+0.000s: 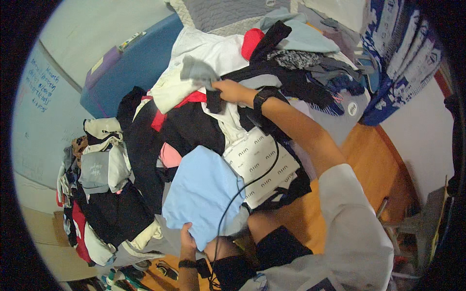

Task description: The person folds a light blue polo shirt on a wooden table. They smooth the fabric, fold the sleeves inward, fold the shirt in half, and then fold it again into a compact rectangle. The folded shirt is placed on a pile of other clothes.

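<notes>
At the lower middle, my left hand (187, 237) is closed on the near corner of a light blue folded garment (204, 189), its thumb on top. My right hand (234, 91) reaches up into the clothes pile and pinches a grey and black piece of cloth (200, 72). Motion blurs that cloth, so its exact kind cannot be told. White clothing (208, 48) lies behind it, and a black garment (191, 126) spreads out below. To the right of the blue garment is a white printed fabric or packet (259, 167), crossed by a black cable (252, 182).
Folded clothes (94, 169) are stacked at the left. More clothes, mostly black and grey (310, 72), heap up at the far right. A blue headboard-like panel (131, 68) stands behind, with blue patterned curtains (393, 53) at right. Wooden floor (369, 160) shows beside my right arm.
</notes>
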A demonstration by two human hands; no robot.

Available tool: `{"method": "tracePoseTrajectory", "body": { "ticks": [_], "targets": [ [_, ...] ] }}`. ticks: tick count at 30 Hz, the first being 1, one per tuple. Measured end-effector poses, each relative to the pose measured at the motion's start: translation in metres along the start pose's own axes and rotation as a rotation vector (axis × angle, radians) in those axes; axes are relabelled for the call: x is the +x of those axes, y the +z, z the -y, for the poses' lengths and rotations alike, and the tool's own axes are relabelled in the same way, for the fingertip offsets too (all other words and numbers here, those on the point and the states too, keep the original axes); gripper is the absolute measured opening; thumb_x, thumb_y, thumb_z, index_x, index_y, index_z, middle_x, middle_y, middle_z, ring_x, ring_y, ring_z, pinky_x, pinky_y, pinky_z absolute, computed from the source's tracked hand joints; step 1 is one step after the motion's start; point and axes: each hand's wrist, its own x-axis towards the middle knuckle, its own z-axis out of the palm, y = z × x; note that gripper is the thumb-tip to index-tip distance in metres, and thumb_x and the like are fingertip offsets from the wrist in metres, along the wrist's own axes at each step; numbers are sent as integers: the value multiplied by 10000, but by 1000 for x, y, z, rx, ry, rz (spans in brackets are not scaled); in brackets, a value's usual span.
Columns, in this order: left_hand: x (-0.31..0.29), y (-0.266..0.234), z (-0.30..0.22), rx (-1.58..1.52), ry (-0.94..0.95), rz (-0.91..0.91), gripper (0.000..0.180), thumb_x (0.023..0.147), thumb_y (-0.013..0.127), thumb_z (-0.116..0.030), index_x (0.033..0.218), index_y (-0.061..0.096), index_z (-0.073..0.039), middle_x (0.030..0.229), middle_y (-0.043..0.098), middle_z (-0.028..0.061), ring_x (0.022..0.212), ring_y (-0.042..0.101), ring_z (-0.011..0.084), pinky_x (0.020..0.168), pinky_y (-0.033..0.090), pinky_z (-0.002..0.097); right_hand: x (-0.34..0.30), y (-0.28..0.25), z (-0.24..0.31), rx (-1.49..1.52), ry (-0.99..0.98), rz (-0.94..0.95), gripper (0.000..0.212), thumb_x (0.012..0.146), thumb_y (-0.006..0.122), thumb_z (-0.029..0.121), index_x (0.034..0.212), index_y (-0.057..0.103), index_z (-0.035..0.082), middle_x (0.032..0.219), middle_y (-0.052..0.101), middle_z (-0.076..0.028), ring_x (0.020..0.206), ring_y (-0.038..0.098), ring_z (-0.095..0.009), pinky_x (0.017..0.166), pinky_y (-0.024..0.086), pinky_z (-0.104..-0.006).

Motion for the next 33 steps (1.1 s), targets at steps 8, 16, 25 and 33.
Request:
{"method": "tracePoseTrajectory", "body": {
  "ticks": [8,16,25,33],
  "targets": [
    [-25,28,-1,244,344,66,601,677,601,-78,1181,286,12,1107,422,157,986,426,281,850,345,384,-147,5,13,56,28,224,290,709,539,207,896,534,-15,895,544,-164,829,515,-297,741,406,-346],
    [-112,90,-55,629,723,132,604,628,613,-44,1141,310,57,1106,415,162,993,416,253,857,324,327,-233,26,119,565,214,375,251,776,505,214,884,550,-8,812,576,-83,757,525,-150,681,415,-263],
    [-246,110,-82,625,804,233,611,577,635,-63,1102,357,78,1043,458,135,953,444,231,846,323,312,-228,39,198,1343,555,364,212,800,461,187,906,513,11,839,543,-71,765,523,-165,652,416,-267],
    [-259,28,-66,1225,1223,272,542,682,557,-266,1077,383,62,1017,492,94,836,508,202,736,396,275,-291,67,213,1346,478,402,330,809,447,320,984,468,41,936,522,-80,881,498,-204,703,403,-324]
  ]
}}
